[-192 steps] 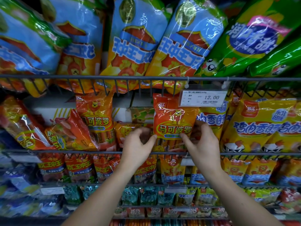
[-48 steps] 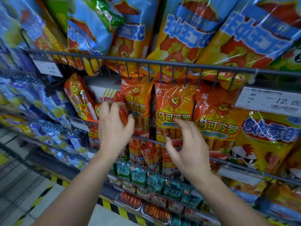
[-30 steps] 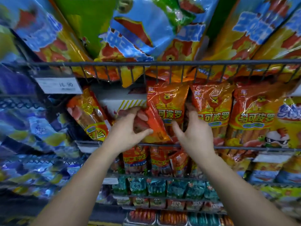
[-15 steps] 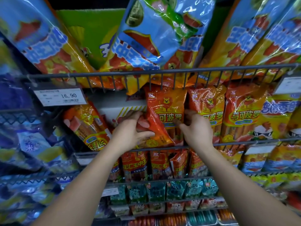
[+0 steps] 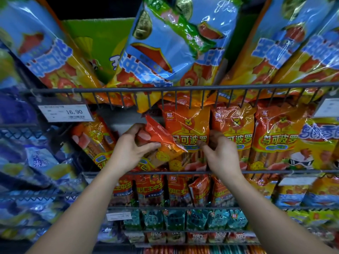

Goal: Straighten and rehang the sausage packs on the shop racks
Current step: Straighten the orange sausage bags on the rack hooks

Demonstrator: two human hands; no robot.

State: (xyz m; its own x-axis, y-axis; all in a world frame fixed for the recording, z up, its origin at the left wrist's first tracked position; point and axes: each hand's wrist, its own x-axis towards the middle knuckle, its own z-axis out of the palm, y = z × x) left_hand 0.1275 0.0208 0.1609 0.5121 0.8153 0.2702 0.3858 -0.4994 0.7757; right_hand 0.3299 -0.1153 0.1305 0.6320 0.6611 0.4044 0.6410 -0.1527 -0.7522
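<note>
Wire racks crammed with glossy sausage packs fill the view. The left hand clamps a tilted orange pack, tipped further left than half a second ago, so it looks freed for rehanging. The right hand curls against the hanging pack beside it, grip unclear. Free room lies only leftward, under the upper rail.

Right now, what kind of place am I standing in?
Most likely a supermarket's packaged sausage aisle: wire racks full of orange sausage packs, and a shelf price tag reading 16.90.
</note>
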